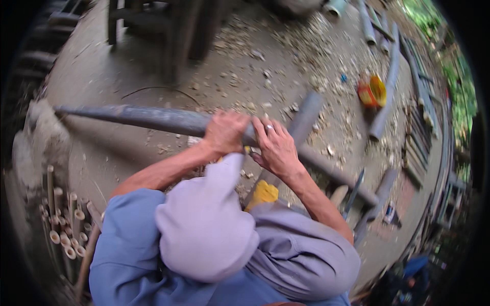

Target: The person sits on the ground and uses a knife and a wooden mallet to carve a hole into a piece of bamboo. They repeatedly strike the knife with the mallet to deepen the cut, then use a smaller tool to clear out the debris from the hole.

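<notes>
A long, thick grey bamboo pole [163, 119] lies across in front of me, its far end at the left beside a pale stone block [43, 137]. My left hand [225, 131] is closed over the pole near its right end. Just to the right, my right hand [275, 145] wraps the same end, a ring on one finger. The pole's tip is hidden under the right hand. Below the hands, a yellow cloth or glove-like thing [264, 195] lies by my knee. My knees [209, 229] are covered in pale lavender and grey cloth.
Wood chips [306, 46] litter the ground. Other grey poles [337, 176] lie crossed at the right, near a red and yellow container [372, 92]. Cut bamboo tubes [69, 232] stand bundled at the lower left. A dark wooden stand [145, 23] is at the top.
</notes>
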Available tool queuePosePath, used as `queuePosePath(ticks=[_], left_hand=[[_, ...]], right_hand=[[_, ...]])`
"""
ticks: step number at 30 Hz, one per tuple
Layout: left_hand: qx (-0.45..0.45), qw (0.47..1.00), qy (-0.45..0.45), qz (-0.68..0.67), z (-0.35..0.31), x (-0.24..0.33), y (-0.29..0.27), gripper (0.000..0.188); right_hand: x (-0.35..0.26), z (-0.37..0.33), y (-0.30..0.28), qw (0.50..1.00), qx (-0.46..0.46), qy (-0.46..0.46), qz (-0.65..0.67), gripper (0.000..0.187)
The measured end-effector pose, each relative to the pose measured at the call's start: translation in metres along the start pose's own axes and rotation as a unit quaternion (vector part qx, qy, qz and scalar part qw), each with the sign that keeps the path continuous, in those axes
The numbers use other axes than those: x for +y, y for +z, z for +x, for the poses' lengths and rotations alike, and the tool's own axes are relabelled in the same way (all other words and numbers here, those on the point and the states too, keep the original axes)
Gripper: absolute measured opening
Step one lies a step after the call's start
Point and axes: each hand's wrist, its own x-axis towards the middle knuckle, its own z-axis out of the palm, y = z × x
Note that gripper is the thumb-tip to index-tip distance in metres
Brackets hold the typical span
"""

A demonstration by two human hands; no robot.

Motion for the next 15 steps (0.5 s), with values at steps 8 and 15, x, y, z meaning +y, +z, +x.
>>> queuePosePath(ticks=[8, 15], left_hand=[[0.331, 0.933, -0.006, -0.143, -0.070, -0.031, -0.038, 0.048], [0.565, 0.427, -0.518, -0.480, -0.156, -0.150, -0.030, 0.060]], right_hand=[[0.031, -0.040, -0.036, 0.993, -0.103, 0.056, 0.019, 0.074], [0.074, -0.112, -0.116, 0.987, -0.088, 0.090, -0.104, 0.067]])
